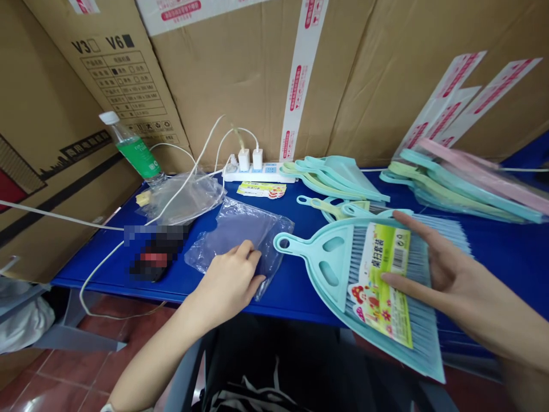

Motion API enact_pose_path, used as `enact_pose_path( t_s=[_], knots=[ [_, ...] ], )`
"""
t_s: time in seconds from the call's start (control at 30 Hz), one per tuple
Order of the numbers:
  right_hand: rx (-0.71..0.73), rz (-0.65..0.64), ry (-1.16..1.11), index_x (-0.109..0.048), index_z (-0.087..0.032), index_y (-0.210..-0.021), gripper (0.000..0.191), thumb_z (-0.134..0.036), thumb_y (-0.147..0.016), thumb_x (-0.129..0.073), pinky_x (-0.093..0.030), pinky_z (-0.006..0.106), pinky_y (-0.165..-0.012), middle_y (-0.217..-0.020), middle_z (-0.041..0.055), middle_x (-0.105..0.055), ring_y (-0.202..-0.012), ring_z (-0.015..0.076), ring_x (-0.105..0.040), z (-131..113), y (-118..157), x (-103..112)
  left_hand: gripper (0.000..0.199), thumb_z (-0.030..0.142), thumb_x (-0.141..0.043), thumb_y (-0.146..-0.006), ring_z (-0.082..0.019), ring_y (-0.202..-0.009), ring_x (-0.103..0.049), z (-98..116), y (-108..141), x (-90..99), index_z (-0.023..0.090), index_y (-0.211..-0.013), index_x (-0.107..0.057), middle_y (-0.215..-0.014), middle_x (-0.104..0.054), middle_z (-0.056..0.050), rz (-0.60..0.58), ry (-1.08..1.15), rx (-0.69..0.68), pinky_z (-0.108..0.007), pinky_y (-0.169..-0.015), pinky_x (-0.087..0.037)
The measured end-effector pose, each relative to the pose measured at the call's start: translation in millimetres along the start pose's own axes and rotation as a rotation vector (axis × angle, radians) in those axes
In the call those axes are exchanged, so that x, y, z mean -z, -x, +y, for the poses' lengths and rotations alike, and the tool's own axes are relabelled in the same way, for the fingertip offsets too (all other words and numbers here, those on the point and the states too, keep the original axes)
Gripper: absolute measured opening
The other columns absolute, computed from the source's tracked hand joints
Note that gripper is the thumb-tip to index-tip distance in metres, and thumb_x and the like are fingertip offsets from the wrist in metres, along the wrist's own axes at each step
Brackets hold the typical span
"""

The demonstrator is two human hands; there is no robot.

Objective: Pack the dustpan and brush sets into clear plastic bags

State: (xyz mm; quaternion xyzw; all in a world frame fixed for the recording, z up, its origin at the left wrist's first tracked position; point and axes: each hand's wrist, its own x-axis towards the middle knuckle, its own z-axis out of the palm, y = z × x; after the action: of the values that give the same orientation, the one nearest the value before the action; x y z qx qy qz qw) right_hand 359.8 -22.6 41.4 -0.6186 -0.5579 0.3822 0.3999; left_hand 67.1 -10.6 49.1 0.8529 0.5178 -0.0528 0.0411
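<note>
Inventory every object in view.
dustpan: 1, aqua, right
brush: 1, aqua, in dustpan
label card: 1, lime, on brush
bag: 1, clear, centre
spare bags: several, clear, left
spare dustpans: several, aqua, green, rear
spare brushes: several, aqua, green, centre
wrapped dustpans: several, pink, aqua, green, right
spare cards: several, lime, rear
power strip: 1, white, rear
chargers: 2, white, rear
bottle: 1, clear, left
blurred item: 1, black, left
cables: several, white, left
cartons: several, brown, behind
table: 1, blue, middle
left hand: 1, bare, on bag
right hand: 1, bare, on dustpan

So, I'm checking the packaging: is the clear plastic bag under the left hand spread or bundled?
Spread: the clear plastic bag lies mostly flat, wrinkled, on the blue tabletop beneath the left hand.
</note>
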Motion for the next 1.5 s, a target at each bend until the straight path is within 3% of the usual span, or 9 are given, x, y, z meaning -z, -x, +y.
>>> enact_pose_path(
  t_s=[0.27,0.43,0.67,0.8,0.93,1.07,1.17,1.3,1.5],
  knots=[
    [-0.142,-0.193,-0.2,-0.023,-0.03,-0.154,0.115,-0.059,-0.06,-0.082,-0.063,0.043,-0.086,-0.127,0.0112,-0.067,-0.113,0.0339,-0.066,4,-6,-22,0.043,0.041,-0.074,-0.081,-0.029,-0.092,-0.071,4,3,-1.1,0.015,-0.112,-0.06,-0.114,-0.062,-0.011,0.048,0.036,0.106,-0.038,-0.07,-0.06],
    [-0.09,-0.24,-0.281,-0.021,-0.032,-0.155,0.112,-0.055,-0.064,-0.082,-0.061,0.045,-0.09,-0.136,0.0111,-0.061,-0.118,0.0331,-0.063,10,-10,-36,0.024,0.022,-0.061,-0.089,-0.025,-0.087,-0.071,4,3,-7.2,0.017,-0.113,-0.056,-0.11,-0.061,-0.008,0.173,0.093,0.137,-0.036,-0.067,-0.059],
    [-0.016,-0.328,-0.366,-0.011,-0.028,-0.157,0.117,-0.053,-0.067,-0.081,-0.058,0.048,-0.093,-0.131,0.0114,-0.065,-0.116,0.0314,-0.065,1,-24,-58,0.033,0.008,-0.041,-0.088,-0.018,-0.085,-0.067,-3,2,-10.2,0.022,-0.116,-0.051,-0.113,-0.06,-0.006,0.344,0.331,0.014,-0.033,-0.073,-0.056],
    [0.001,-0.313,-0.398,-0.013,-0.028,-0.156,0.116,-0.051,-0.066,-0.082,-0.055,0.047,-0.098,-0.135,0.011,-0.062,-0.122,0.0307,-0.06,-7,-34,-69,0.03,0.01,-0.041,-0.088,-0.012,-0.076,-0.061,-10,-2,-9.7,0.023,-0.115,-0.049,-0.109,-0.06,-0.004,0.435,0.558,-0.048,-0.027,-0.072,-0.053],
    [0.001,-0.319,-0.439,-0.015,-0.029,-0.156,0.114,-0.045,-0.065,-0.083,-0.052,0.05,-0.101,-0.134,0.0102,-0.062,-0.123,0.0306,-0.06,-12,-42,-79,0.028,0.018,-0.044,-0.092,-0.011,-0.07,-0.058,-12,-6,-8.2,0.022,-0.119,-0.048,-0.104,-0.062,-0.003,0.425,0.72,-0.115,-0.025,-0.07,-0.052],
    [-0.024,-0.325,-0.45,-0.012,-0.028,-0.157,0.116,-0.042,-0.065,-0.083,-0.053,0.049,-0.1,-0.131,0.0099,-0.064,-0.122,0.0308,-0.061,-12,-43,-82,0.022,0.026,-0.042,-0.097,-0.014,-0.083,-0.064,-24,-4,-0.7,0.021,-0.114,-0.055,-0.102,-0.067,-0.004,0.409,0.664,-0.141,-0.028,-0.081,-0.053],
    [-0.039,-0.338,-0.433,-0.005,-0.029,-0.158,0.119,-0.042,-0.068,-0.082,-0.054,0.05,-0.098,-0.127,0.0097,-0.066,-0.119,0.0307,-0.063,-8,-41,-81,0.027,0.024,-0.036,-0.097,-0.02,-0.098,-0.065,-49,-4,4.7,0.019,-0.107,-0.061,-0.103,-0.07,-0.007,0.508,0.488,0.028,-0.035,-0.091,-0.051],
    [-0.026,-0.326,-0.449,-0.004,-0.027,-0.158,0.122,-0.044,-0.066,-0.083,-0.054,0.049,-0.098,-0.123,0.0099,-0.068,-0.117,0.0303,-0.063,-3,-40,-81,0.037,0.01,-0.034,-0.087,-0.022,-0.094,-0.069,-85,-11,5.7,0.014,-0.108,-0.063,-0.103,-0.072,-0.011,0.377,0.309,0.285,-0.037,-0.088,-0.053],
    [-0.02,-0.331,-0.438,-0.003,-0.027,-0.159,0.123,-0.047,-0.067,-0.082,-0.052,0.049,-0.101,-0.126,0.0101,-0.067,-0.121,0.03,-0.061,-2,-41,-82,0.039,0.007,-0.035,-0.082,-0.015,-0.063,-0.067,-90,-18,3.9,0.016,-0.101,-0.067,-0.079,-0.073,-0.003,0.284,0.398,0.253,-0.026,-0.067,-0.054]
  ],
)
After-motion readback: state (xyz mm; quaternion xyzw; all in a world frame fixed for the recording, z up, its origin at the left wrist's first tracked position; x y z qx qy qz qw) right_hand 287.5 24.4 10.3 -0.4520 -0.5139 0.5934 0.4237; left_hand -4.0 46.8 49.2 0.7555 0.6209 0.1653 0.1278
